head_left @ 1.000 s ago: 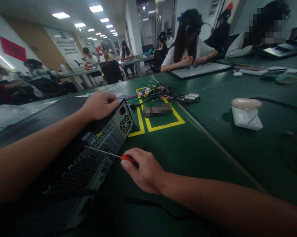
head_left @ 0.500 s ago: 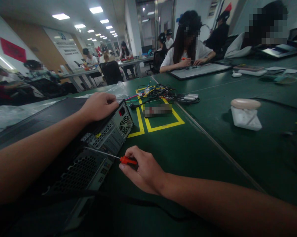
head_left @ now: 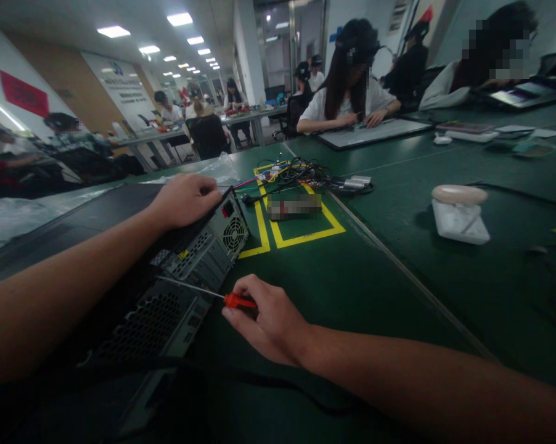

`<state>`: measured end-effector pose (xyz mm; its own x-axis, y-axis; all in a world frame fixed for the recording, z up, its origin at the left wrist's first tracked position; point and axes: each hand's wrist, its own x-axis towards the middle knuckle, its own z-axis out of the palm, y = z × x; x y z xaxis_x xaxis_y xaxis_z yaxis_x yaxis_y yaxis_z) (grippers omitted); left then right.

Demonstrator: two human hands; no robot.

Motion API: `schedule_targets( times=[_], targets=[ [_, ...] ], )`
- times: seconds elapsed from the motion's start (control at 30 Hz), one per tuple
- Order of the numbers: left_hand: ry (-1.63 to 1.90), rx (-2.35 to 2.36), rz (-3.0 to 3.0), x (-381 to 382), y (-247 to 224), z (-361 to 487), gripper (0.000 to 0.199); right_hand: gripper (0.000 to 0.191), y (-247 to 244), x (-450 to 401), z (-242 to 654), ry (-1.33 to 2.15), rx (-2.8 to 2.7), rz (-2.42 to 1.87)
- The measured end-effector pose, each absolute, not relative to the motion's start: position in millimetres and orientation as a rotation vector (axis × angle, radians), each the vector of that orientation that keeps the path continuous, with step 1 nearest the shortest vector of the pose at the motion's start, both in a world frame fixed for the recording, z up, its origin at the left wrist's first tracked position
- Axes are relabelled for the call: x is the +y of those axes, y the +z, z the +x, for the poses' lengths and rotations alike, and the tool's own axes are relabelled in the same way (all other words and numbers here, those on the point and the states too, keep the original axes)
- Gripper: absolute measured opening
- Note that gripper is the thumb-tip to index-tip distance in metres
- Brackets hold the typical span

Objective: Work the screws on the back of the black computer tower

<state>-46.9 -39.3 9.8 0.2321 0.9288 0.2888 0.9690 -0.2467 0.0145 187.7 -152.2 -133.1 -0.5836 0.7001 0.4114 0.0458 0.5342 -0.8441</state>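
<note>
A black computer case (head_left: pixel 97 213) lies on the green table, its metal back panel with ports, vents and a round fan grille facing right. My left hand (head_left: pixel 188 198) rests on the top edge of the case, near the back corner, fingers curled in; whether anything is under them is hidden. My right hand (head_left: pixel 271 317) grips the orange handle of a screwdriver (head_left: pixel 239 301) between thumb and fingers. The thin shaft points left, and its tip is at the back of the case, where the contact point is too dark to make out.
Behind the case lie tangled cables (head_left: pixel 301 172) and a blurred box (head_left: pixel 294 208) by yellow tape marks. A white case with a beige lid (head_left: pixel 460 213) stands at the right. A dark cable crosses the front. A person (head_left: pixel 352 92) works across the table on a flat panel (head_left: pixel 375 131).
My hands, the screwdriver and the computer case look almost the same. Across the table, the person's hands have shifted slightly over the panel.
</note>
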Motion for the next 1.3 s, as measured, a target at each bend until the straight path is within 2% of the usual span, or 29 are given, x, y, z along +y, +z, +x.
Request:
schedule_targets(
  times=[0.9, 1.3],
  targets=[
    [-0.345, -1.800, -2.333, -41.7, 12.3, -43.6, 0.031, 0.018, -130.9, -152.7, 188.6, 1.046, -2.022, -0.600],
    [-0.353, -1.801, -2.345, -41.6, 12.4, -43.7, 0.031, 0.027, -130.6, -153.2, 189.7, 1.112, -1.993, -0.612]
  ],
)
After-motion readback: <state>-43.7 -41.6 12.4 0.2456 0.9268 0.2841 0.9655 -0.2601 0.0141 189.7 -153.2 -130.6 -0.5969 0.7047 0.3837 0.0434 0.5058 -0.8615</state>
